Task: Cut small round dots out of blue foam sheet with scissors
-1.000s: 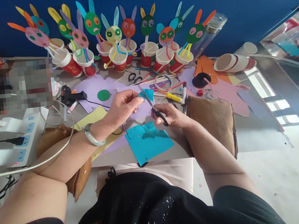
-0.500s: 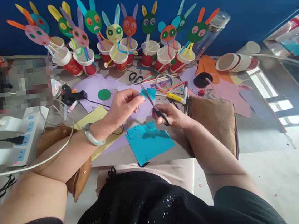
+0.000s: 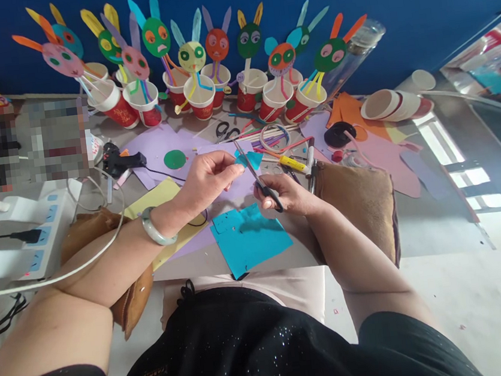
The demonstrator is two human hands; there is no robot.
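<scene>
My left hand (image 3: pixel 217 172) pinches a small piece of blue paper (image 3: pixel 254 160) between thumb and fingers. In my right hand (image 3: pixel 285 193) is a pair of scissors (image 3: pixel 261 182) with dark handles, its blades lying across the blue piece and pointing up and left. Below both hands, a larger blue sheet (image 3: pixel 250 245) with a cut upper edge lies by the table's front edge. Purple paper (image 3: pixel 159 141) bearing a green paper disc (image 3: pixel 175 159) is spread beyond my left hand.
Red paper cups (image 3: pixel 201 100) with rabbit-faced figures line the blue wall. A black glue gun (image 3: pixel 121 160) and a power strip (image 3: pixel 44 226) with cables are on the left. A brown cushion (image 3: pixel 355 200) rests under my right forearm, and stacked cups (image 3: pixel 386 106) lie on the right.
Very little differs. The blue piece has shifted slightly against the scissor blades; both hands stay almost in place.
</scene>
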